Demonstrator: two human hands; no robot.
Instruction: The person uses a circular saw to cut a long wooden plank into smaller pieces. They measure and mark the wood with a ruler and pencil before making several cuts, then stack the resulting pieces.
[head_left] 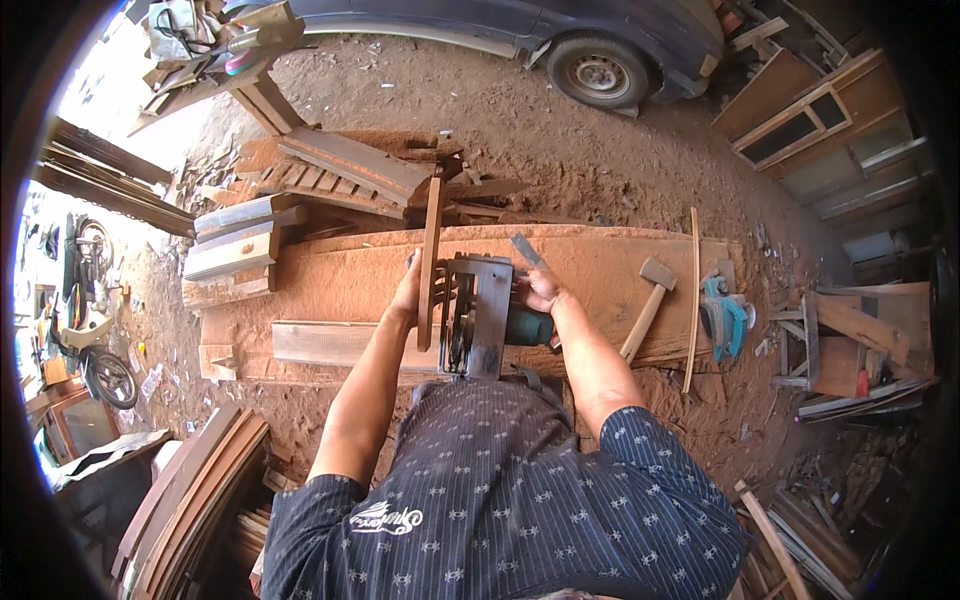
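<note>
1. Right in front of the dark patterned shirt (510, 480), a power saw (490, 320) sits at the bench's near edge, its grey plate facing up and its teal housing on the right.
2. The left hand (406, 298) is clamped around a wooden batten (431, 255), which runs lengthwise away from the body, just left of the saw.
3. The right hand (541, 290) is at the saw's right side, by a flat grey piece (524, 251); I cannot tell whether its fingers grip either one.
4. On the dusty bench (590, 265), a plank (335, 342) lies left; a hammer (648, 305) and a thin strip (694, 300) lie right.
5. Beyond are scrap boards (350, 165), then a parked car (440, 22).
</note>
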